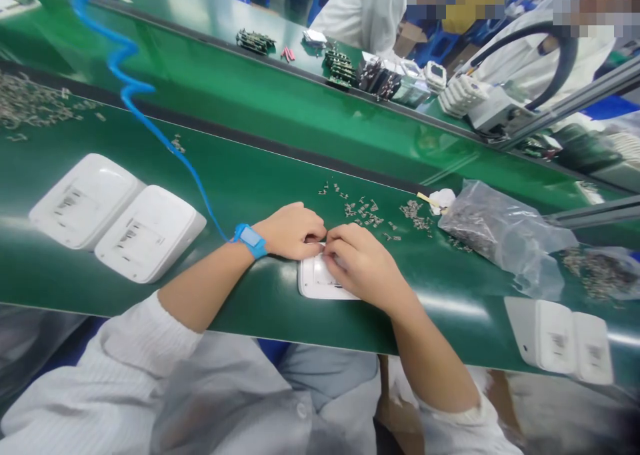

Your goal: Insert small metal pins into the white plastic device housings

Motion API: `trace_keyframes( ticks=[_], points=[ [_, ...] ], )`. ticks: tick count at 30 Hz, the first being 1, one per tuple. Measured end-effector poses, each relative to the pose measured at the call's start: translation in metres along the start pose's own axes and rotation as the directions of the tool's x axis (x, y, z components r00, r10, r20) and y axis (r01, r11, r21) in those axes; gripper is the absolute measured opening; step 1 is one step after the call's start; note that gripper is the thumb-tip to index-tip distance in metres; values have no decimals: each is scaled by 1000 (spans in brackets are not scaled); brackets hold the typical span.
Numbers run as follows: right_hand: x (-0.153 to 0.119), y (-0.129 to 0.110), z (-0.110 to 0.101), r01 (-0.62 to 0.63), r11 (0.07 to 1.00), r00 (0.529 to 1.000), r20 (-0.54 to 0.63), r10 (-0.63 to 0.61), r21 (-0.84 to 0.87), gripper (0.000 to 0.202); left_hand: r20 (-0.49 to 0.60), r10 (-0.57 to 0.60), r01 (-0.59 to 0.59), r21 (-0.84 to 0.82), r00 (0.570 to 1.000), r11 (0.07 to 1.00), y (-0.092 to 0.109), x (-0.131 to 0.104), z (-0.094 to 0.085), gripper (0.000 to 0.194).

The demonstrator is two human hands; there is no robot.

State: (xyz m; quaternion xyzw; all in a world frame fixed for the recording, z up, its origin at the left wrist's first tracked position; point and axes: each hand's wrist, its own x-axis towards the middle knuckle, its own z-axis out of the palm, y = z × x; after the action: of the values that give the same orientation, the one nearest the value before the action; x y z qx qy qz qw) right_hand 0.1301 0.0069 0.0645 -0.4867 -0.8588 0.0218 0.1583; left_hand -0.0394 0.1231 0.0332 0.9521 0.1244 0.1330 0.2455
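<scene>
Both hands are working at the upper edge of a white housing (clock face centred on it).
Housing (320, 283) is lying flat on the green bench (240, 315), partly covered by the fingers. Left hand (295, 231) is reaching over its eleven o'clock corner, fingers curling, thumb drawn in; right hand (367, 265) is bending over its one o'clock side, fingertips gathering close to the left's. Cannot tell whether either is pinching a part; fingertips are hiding it. Blue wrist strap (251, 241) is encircling the left wrist, its cord (173, 141) running toward eleven o'clock. Small metal clips (373, 207) are lying scattered at one o'clock; a clear bag (525, 245) of metal pieces is resting between two and three. Two larger white housings (145, 231) are sitting between nine and ten.
</scene>
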Motion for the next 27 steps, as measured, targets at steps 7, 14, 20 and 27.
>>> trace_keyframes(
  ticks=[7, 14, 20, 27],
  points=[
    [1, -2, -1, -50, 998, 999, 19, 50, 46, 12, 3, -5, 5, -5, 1000, 1000, 1, 0, 0, 28],
    [0, 0, -2, -43, 997, 999, 26, 41, 63, 11, 9, -9, 9, -6, 1000, 1000, 0, 1, 1, 29],
    [0, 0, -3, -43, 997, 998, 41, 41, 63, 12, 0, -1, 1, 6, 1000, 1000, -1, 1, 1, 28],
    [3, 5, 1, -142, 985, 988, 75, 135, 95, 12, 0, 2, -3, 70, 1000, 998, 4, 0, 2, 21]
  ],
)
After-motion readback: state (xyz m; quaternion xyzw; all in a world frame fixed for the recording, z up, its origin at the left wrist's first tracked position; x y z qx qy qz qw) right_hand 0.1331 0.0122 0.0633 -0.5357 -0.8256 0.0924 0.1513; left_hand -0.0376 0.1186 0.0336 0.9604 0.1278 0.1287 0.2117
